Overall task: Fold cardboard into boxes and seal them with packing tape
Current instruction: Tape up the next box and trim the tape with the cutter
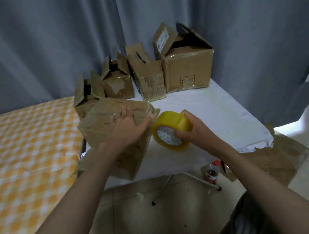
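A brown cardboard box [102, 125] with closed top flaps stands at the near left corner of the white table [210, 111]. My left hand [128, 127] lies flat on its top, fingers straight, thumb reaching toward the right edge. My right hand [190, 131] grips a yellow roll of packing tape [170, 130] just right of the box, close to my left thumb. Whether a strip of tape runs from the roll to the box I cannot tell.
Several open-topped cardboard boxes [186, 66] stand in a row at the table's back edge against a grey curtain. A yellow checked bed [19, 159] lies left. On the tiled floor sit a red-capped bottle [213, 172] and flattened cardboard [269, 161].
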A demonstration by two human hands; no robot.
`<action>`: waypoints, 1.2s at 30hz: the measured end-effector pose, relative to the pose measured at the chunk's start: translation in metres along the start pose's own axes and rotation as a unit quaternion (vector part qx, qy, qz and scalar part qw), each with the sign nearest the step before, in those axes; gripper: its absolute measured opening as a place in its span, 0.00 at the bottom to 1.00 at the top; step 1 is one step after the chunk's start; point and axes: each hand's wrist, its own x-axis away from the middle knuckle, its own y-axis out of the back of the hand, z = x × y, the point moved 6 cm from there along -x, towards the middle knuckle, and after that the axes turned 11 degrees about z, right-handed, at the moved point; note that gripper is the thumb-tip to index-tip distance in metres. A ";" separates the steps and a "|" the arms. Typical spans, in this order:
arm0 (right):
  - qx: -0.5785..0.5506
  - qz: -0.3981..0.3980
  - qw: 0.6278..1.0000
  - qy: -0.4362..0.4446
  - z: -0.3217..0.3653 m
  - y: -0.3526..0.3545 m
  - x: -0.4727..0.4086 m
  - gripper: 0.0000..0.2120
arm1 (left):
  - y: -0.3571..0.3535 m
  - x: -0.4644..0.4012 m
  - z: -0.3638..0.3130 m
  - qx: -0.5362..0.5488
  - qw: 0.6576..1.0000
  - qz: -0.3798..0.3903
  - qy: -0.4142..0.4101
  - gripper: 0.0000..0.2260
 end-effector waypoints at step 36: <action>-0.070 -0.020 0.997 0.026 0.014 0.062 -0.053 0.08 | 0.009 0.013 -0.031 0.028 0.996 -0.001 0.080 0.68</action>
